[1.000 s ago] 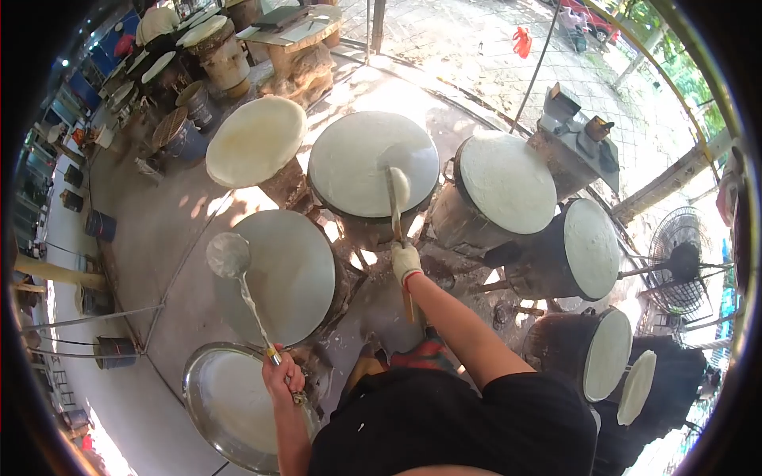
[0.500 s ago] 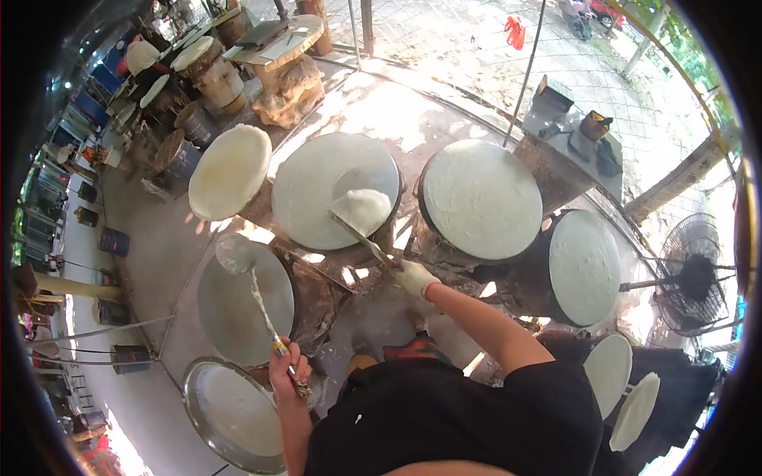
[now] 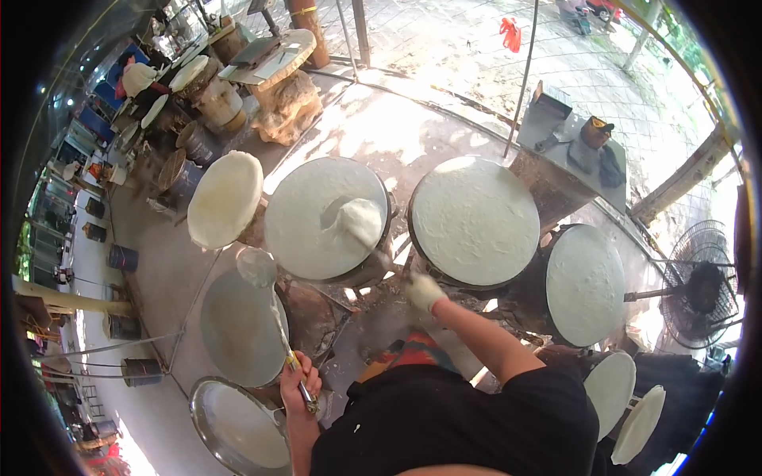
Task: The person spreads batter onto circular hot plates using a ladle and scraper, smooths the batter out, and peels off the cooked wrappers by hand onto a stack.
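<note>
My left hand (image 3: 302, 385) is wrapped round the handle of a batter-coated ladle (image 3: 282, 325). The ladle's bowl is at the upper edge of the bare round griddle (image 3: 238, 341). Below that hand, a wide metal basin (image 3: 205, 432) contains pale batter. My right hand (image 3: 425, 293), in a whitish glove, grips a spatula-like scraper (image 3: 375, 247) blurred by motion. The scraper reaches over the middle griddle, which is covered with a pale batter layer (image 3: 309, 250). A thick white lump of batter (image 3: 359, 218) sits on that layer at the scraper's far end.
Two more batter-covered griddles (image 3: 476, 222) (image 3: 586, 285) stand to the right, near a large fan (image 3: 702, 285). A round flatbread (image 3: 226, 200) rests at the left, and two others (image 3: 609, 393) at lower right. Farther back are a stump table (image 3: 286, 59) and a person (image 3: 139, 78).
My right hand has shifted slightly right and lower in the view, and its scraper is now blurred. The whole view has tilted a little. My left hand still holds the ladle.
</note>
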Available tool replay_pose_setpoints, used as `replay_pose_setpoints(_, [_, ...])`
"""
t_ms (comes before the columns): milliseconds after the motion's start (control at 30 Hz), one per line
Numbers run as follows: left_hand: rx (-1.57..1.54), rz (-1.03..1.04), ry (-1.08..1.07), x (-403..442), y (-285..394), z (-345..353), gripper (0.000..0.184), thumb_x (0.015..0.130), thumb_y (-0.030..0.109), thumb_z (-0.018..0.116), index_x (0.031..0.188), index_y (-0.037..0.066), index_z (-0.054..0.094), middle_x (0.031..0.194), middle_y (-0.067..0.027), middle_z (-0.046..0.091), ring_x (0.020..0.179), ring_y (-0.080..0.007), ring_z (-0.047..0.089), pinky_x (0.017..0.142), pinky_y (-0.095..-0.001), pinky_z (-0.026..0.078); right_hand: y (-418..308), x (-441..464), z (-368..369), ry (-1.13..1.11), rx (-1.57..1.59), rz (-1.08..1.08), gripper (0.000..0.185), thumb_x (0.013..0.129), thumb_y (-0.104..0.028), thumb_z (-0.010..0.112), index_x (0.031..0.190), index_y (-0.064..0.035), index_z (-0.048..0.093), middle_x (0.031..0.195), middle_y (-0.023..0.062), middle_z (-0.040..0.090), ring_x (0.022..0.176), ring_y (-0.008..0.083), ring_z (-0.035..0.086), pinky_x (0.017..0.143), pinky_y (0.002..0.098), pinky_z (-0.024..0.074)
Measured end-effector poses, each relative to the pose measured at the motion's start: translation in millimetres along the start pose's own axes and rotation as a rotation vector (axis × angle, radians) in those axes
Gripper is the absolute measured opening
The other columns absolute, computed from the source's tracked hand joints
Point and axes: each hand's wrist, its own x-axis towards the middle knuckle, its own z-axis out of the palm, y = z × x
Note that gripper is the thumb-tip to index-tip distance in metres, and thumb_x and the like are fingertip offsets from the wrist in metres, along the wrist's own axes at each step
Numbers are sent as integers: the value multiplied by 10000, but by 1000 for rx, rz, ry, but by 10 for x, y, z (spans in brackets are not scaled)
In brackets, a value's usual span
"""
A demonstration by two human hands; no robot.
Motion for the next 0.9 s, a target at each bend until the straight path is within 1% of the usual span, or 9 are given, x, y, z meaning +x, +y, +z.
replay_pose_setpoints(200, [7,-58,25,23,198,-145,266,909,85,506,1165,29,464,846,-64,468,494,-105,410,415,-229,367,-944,1194,-349,298,25,6,394,890,-331,493,1220,-125,557,1031,212,647,953,375,626,841,478,479])
replay_pose_setpoints(333, [8,-108,4,62,305,-379,257,904,71,501,1157,33,470,842,-67,478,489,-103,414,413,-226,370,-964,624,150,96,256,-111,451,908,-342,510,1309,-136,521,1143,208,622,1073,313,594,933,376,436])
replay_pose_setpoints(433, [9,-160,-9,98,405,-600,253,909,72,502,1158,33,473,839,-73,487,490,-102,416,412,-222,368,-992,52,279,158,786,-13,419,902,-278,558,1261,-63,568,846,41,648,684,141,580,620,295,463])
replay_pose_setpoints(533, [10,-207,-19,127,448,-780,250,923,80,500,1165,25,476,830,-80,492,491,-101,415,408,-214,363,-897,367,674,451,866,338,390,898,-258,585,1235,-64,599,746,-31,574,586,54,441,518,240,380])
replay_pose_setpoints(600, [-4,-239,-6,200,473,-801,240,928,83,494,1160,24,482,806,-77,495,479,-96,412,402,-214,361,-1102,508,767,333,895,208,404,903,-292,575,1230,-56,604,694,-26,556,590,67,447,529,247,383])
replay_pose_setpoints(667, [-16,-270,6,281,493,-781,203,927,78,483,1128,52,500,786,-71,492,467,-95,404,397,-226,358,-1133,639,488,218,678,82,449,910,-341,559,1238,-36,579,783,70,640,698,138,547,668,287,452])
replay_pose_setpoints(733, [-51,-314,20,300,458,-770,184,930,75,470,1109,63,513,765,-66,486,455,-93,396,392,-233,355,-978,679,279,360,504,20,472,914,-372,542,1248,-40,572,831,95,669,728,163,585,687,285,455])
replay_pose_setpoints(867, [-105,-355,49,399,380,-670,176,940,83,458,1098,51,528,731,-60,470,438,-90,380,383,-233,344,-791,800,452,303,339,56,435,909,-383,520,1249,-117,581,1016,178,677,971,314,644,863,368,465])
replay_pose_setpoints(900, [-110,-358,62,410,328,-622,175,941,87,459,1095,48,531,723,-58,466,435,-89,377,381,-231,341,-820,942,401,173,379,33,409,897,-365,529,1233,-141,596,1024,176,673,1003,322,634,897,374,459])
